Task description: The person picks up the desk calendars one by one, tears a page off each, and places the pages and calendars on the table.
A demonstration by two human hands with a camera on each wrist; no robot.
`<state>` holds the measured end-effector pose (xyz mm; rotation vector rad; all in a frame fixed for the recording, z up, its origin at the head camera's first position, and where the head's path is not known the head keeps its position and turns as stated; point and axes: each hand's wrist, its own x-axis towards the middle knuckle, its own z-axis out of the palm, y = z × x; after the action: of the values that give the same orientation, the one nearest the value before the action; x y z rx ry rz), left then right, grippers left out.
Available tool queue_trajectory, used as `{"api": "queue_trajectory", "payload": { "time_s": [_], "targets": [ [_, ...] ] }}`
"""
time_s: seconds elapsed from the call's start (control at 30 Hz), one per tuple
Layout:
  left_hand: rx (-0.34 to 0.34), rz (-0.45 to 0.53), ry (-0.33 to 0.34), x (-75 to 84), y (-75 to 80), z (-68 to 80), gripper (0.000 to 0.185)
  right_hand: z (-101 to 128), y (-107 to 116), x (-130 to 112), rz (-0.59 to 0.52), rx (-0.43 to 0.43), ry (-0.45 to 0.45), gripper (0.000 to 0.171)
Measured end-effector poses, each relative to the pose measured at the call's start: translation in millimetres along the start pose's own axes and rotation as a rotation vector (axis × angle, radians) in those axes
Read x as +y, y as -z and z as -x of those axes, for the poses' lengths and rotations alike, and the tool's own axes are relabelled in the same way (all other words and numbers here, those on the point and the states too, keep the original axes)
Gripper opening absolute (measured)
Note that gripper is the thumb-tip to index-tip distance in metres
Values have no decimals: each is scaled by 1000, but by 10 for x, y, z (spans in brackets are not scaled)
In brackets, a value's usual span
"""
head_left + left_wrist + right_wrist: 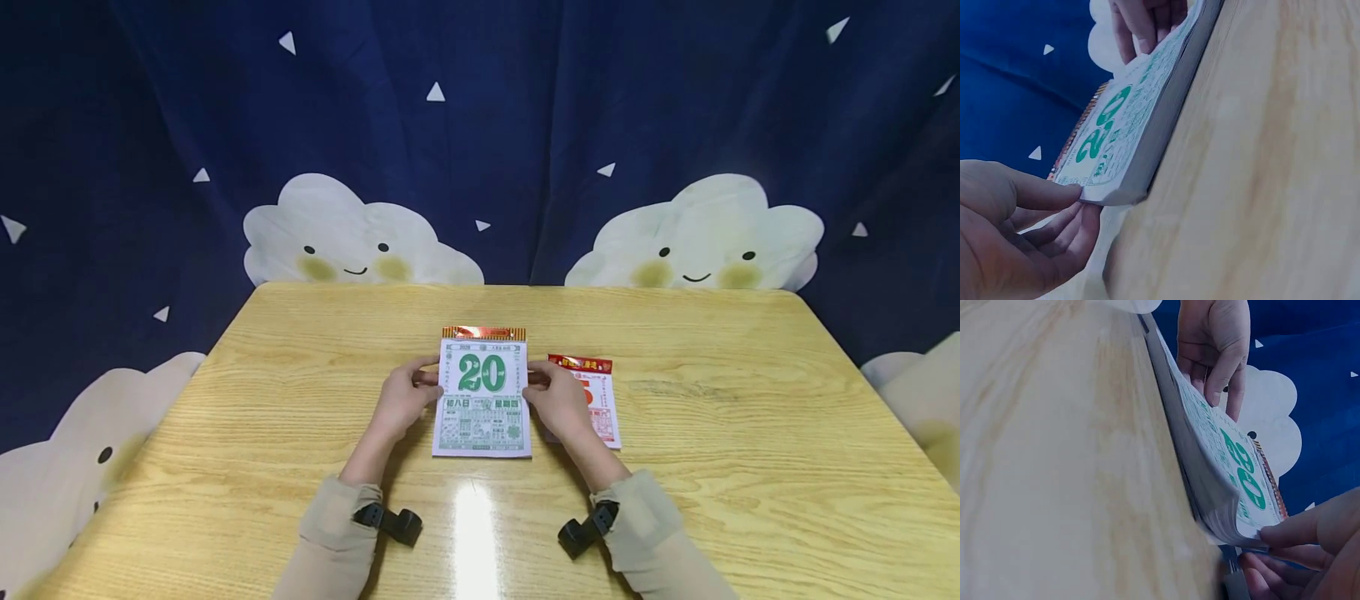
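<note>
A thick tear-off calendar with a large green 20 and a shiny red-and-gold top strip is held face up at the middle of the wooden table. My left hand pinches its left edge, the thumb on the front page and the fingers beneath, as the left wrist view shows. On the opposite edge my right hand grips the page block between thumb and fingers. In the right wrist view the pages fan and bend a little at that corner. A second calendar, with red print and a red header, lies partly behind my right hand.
The light wooden table extends to both sides and reaches back to a dark blue curtain with smiling clouds and white triangles. A black wrist camera is strapped to the left wrist, another to the right.
</note>
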<state>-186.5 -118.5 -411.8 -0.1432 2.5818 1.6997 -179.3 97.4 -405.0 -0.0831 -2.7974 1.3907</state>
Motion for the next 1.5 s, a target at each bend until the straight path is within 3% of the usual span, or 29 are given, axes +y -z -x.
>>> {"api": "queue_trajectory", "payload": {
  "time_s": [0.17, 0.47, 0.7, 0.97, 1.13, 1.4, 1.5],
  "targets": [
    [-4, 71, 9, 8, -1, -13, 49, -17, 3, -10, -85, 17, -40, 41],
    [-75, 326, 17, 17, 16, -54, 51, -84, 75, -2, -306, 23, -105, 42],
    [-199, 508, 34, 14, 50, -108, 56, -119, 163, -2, -488, -24, -124, 44],
    [-320, 644, -1, 59, 30, -165, 59, -162, 284, 17, -530, -36, -104, 42],
    [-364, 670, -38, 66, 10, -199, 57, -181, 334, 21, -556, -18, -101, 42],
    [-380, 574, -77, 108, -14, -225, 53, -207, 432, -7, -567, 4, -83, 42],
    [-390, 587, -89, 124, -30, -235, 52, -207, 465, -9, -580, 9, -76, 42]
  ]
}}
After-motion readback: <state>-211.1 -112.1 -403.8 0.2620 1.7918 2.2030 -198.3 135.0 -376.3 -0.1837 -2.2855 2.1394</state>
